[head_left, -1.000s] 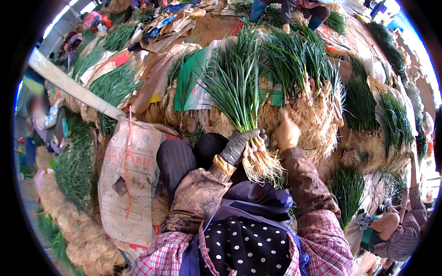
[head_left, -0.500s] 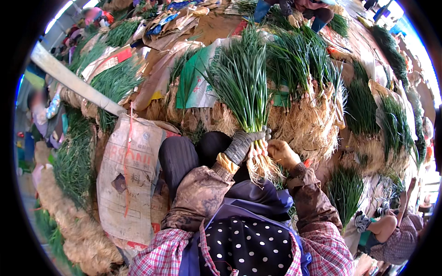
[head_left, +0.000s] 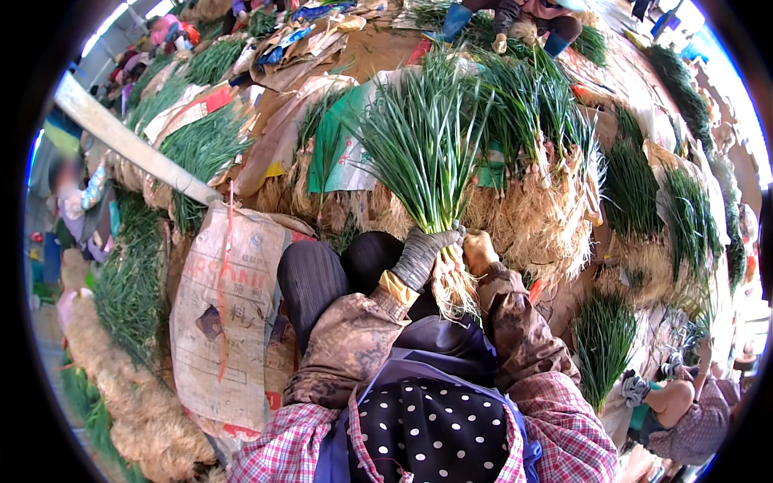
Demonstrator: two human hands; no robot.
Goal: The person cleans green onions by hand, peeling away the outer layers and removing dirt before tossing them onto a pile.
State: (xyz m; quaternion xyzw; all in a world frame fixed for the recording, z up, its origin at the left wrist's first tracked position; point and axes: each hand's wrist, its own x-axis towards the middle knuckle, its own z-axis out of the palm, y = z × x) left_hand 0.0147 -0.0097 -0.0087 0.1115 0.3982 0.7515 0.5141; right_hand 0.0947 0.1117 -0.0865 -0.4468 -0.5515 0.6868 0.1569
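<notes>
Heaped ground of bare earth, strewn with sacks and cut plants, fills the view under bright daylight. At centre stands the bunch of green onions, held nearly upright: its long axis runs from pale, stringy roots just above the person's lap up to green leaf tips that fan away from the person. The left hand, in a grey knit glove, is wrapped tightly around the bunch where leaves meet roots. The right hand, in a tan glove, presses against the same neck from the other side, fingers closed on it; how fully it encircles the stalks cannot be told. Just behind the bunch, a bank of tied onion bundles stands with roots hanging outward, partly masked by the raised leaves. Left of the bunch, a printed woven sack lies flat, crossed by a red cord, and beyond it a pale plank slants across more greens. Directly behind the bunch's leaves, a green bag leans on the pile. Right of the bunch and lower, another person's sleeve and gloved hand show beside a smaller bundle.
</notes>
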